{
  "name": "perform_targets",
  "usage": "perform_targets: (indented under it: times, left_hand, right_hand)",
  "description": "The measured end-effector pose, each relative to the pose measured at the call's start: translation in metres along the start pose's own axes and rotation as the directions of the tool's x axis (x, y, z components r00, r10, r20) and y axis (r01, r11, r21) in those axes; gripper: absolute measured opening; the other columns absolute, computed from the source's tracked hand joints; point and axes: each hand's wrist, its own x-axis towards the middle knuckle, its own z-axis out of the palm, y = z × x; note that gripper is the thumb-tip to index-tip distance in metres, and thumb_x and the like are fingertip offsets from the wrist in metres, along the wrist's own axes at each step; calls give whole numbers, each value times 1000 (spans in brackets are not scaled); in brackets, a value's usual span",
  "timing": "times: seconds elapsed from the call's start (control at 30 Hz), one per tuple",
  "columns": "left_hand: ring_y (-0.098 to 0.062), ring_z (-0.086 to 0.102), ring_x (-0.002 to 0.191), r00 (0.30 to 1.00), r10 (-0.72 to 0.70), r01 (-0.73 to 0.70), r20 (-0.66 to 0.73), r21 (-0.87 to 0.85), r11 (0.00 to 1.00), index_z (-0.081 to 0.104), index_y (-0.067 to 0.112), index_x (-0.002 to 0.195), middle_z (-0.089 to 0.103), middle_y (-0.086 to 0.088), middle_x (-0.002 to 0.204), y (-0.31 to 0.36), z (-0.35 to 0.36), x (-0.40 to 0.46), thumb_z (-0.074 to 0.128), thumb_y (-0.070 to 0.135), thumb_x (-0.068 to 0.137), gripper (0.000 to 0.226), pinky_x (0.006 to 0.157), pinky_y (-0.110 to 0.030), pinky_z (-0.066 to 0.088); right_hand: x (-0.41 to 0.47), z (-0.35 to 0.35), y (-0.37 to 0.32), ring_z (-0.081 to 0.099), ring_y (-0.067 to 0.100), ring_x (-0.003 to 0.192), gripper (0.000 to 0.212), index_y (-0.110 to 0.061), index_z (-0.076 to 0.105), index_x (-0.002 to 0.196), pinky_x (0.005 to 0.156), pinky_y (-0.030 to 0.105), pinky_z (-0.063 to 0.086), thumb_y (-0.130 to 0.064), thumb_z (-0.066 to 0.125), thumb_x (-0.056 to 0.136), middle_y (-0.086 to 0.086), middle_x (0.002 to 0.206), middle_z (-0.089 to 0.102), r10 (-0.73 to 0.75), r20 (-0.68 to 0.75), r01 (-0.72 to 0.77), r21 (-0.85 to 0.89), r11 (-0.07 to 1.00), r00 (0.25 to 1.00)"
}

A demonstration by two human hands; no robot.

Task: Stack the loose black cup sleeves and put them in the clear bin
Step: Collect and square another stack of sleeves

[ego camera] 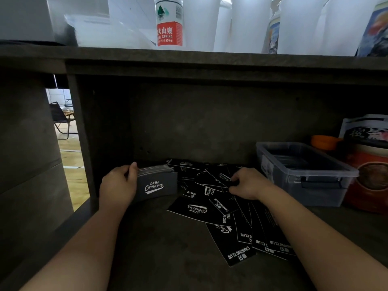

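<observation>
On the dark shelf (168, 259) under the counter, the gathering step is in hand. The left hand (117, 185) holds an upright stack of sleeves (156, 183) near the shelf's left edge, thumb over the top of the stack and fingers wrapped behind it, the "Club Camping" print facing the camera. The right hand (248, 183) rests on the loose black cup sleeves (212, 208), which lie fanned and overlapping across the middle of the shelf and down toward its front edge. Its fingers are curled onto one of the top sleeves (218, 178); it looks like a pinch on that sleeve's edge, though the dim light makes it hard to be sure the sleeve is actually lifted.

The clear bin (304, 173) sits at the right side of the shelf, close to the back wall, open-topped, with what seem to be some dark sleeves already inside. Beside it, at the shelf's right edge, stands an orange-red canister (369, 181).

Most of the pile is still loose, so the task is probably less than halfway done. The next move calls for carrying the pinched sleeve left and squaring it against the held stack, aligned the same way, while the left grip loosens just enough to accept it without spilling the rest.
</observation>
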Motion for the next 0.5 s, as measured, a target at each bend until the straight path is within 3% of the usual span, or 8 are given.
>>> perform_targets:
  times: [0.1,0.2,0.3,0.4,0.5]
  left_hand:
    - [-29,62,83,1000,-13,13,3,-16,1000,72,10,97,68,-13,85,1,-1,0,42,39,101,42,71,-35,47]
    - [-27,63,86,1000,-15,16,16,-36,999,73,13,101,70,-12,89,1,-2,1,44,37,101,38,72,-33,47]
    - [-22,62,85,999,-22,24,37,-58,998,73,16,103,71,-10,92,2,-2,2,43,36,102,37,72,-30,45]
    - [-25,64,88,999,-23,25,22,-63,998,73,15,104,71,-10,94,2,-1,1,42,35,102,37,76,-35,51]
    - [-27,65,89,1000,-22,23,15,-69,997,74,15,103,72,-11,93,1,0,2,42,34,102,37,76,-35,51]
  right_hand:
    - [-1,2,-4,63,26,94,25,-10,70,104,73,27,49,-19,52,91,13,103,67,-9,-131,9,1,1000,991]
    - [-1,-3,-5,65,31,93,28,-12,70,103,75,31,52,-3,47,91,14,99,69,-31,-357,74,106,992,934]
    - [-3,-9,-5,66,24,89,24,-15,71,102,68,23,45,-6,50,95,9,95,71,-50,-492,180,221,958,869]
    - [-4,-9,-9,64,18,87,20,-19,72,99,64,16,36,-12,53,96,2,94,72,-87,-542,269,266,926,836]
    - [-5,0,-16,66,15,86,19,-21,72,97,72,21,45,-14,55,94,0,92,73,-190,-493,347,250,904,849]
